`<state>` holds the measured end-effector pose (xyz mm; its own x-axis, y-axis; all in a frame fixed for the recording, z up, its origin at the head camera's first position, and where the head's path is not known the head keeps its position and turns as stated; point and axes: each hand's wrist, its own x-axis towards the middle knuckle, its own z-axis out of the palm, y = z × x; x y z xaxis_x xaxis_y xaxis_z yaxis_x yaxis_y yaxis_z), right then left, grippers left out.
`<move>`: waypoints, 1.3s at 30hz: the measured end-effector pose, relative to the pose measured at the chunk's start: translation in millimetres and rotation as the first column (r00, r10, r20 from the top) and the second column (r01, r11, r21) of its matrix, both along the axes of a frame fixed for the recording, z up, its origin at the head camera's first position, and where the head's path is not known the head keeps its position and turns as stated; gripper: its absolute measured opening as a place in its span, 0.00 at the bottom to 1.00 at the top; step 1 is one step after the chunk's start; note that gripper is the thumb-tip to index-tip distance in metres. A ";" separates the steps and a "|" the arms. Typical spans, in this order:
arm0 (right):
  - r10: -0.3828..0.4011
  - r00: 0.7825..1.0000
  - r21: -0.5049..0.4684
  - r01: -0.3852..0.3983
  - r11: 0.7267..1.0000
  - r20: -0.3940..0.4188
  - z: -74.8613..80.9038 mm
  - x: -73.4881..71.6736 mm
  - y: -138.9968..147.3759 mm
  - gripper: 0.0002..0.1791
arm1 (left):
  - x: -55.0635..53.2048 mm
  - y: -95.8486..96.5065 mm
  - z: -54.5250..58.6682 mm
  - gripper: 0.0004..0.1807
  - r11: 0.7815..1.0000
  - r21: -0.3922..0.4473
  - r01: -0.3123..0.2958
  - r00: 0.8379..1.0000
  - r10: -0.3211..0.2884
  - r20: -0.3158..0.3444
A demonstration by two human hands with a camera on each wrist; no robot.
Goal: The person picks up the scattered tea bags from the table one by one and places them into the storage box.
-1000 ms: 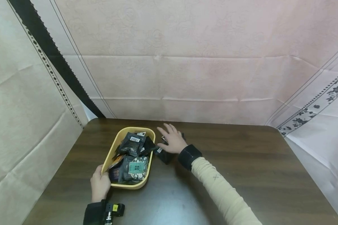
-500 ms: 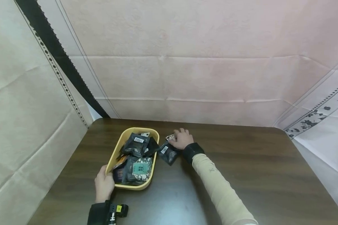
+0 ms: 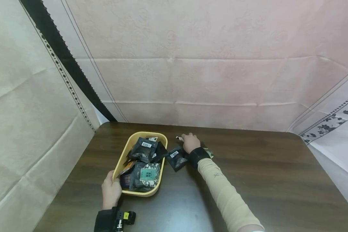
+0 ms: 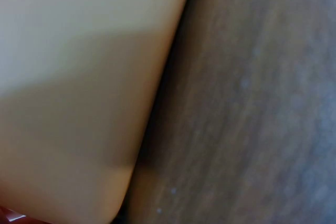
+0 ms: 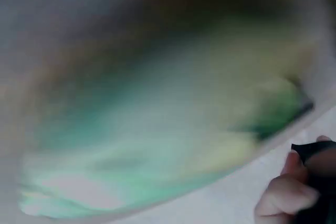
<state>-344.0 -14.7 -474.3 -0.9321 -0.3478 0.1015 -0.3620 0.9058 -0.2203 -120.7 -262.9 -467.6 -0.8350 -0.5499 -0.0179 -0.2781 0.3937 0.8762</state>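
My left hand (image 3: 111, 190) grips the near left corner of a yellow plastic basket (image 3: 161, 174), whose wall (image 4: 79, 103) fills much of the left wrist view. Inside the basket lie several small black packets, one with a white label (image 3: 142, 150) and one with a green label (image 3: 148, 174). To the right of the basket, my right hand (image 3: 190, 143) pinches a dark packet (image 5: 310, 203) between thumb and fingers. Another black packet (image 3: 177, 158) lies between that hand and the basket. A greenish packet (image 3: 209, 152) shows partly behind the right wrist, large and blurred in the right wrist view.
All this stands on a dark wooden table (image 3: 249, 180), its far edge just beyond the basket and right hand. A pale patterned cloth (image 3: 208, 80) hangs behind the table and along both sides.
My right hand has gone from spread fingers over the loose packets to pinching one of them. The labelled black packet and the greenish one have come into sight. The left hand stays at the basket.
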 end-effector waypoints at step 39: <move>0.586 0.810 0.099 -0.581 0.808 -0.031 79.1 68.4 -103.4 0.47 | -2.1 0.6 -0.6 0.20 0.999 0.037 -0.001 1.000 0.000 0.023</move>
